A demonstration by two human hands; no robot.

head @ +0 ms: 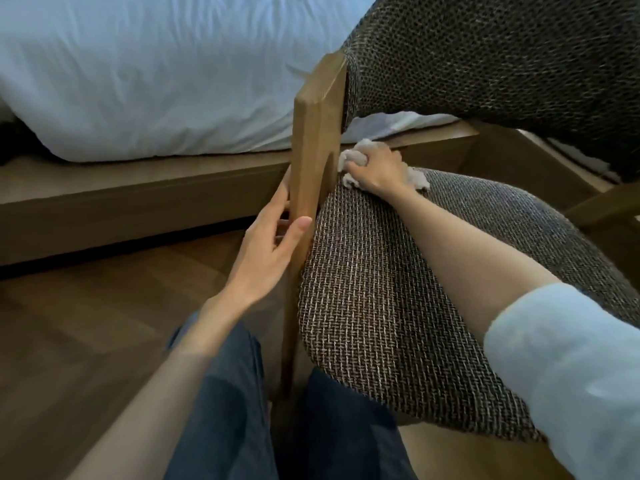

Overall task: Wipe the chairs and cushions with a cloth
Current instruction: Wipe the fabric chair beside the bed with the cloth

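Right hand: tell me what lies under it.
A crumpled white cloth, gripped by the right hand at the back edge of the woven seat cushion, beside the wooden chair post. The hand covers the cloth's middle and the cushion spot beneath it.

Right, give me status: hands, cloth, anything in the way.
Left hand flat against wooden chair arm. Right hand gripping white cloth, pressed at rear of seat cushion. Chair arm tight beside the cloth; nothing else blocking.
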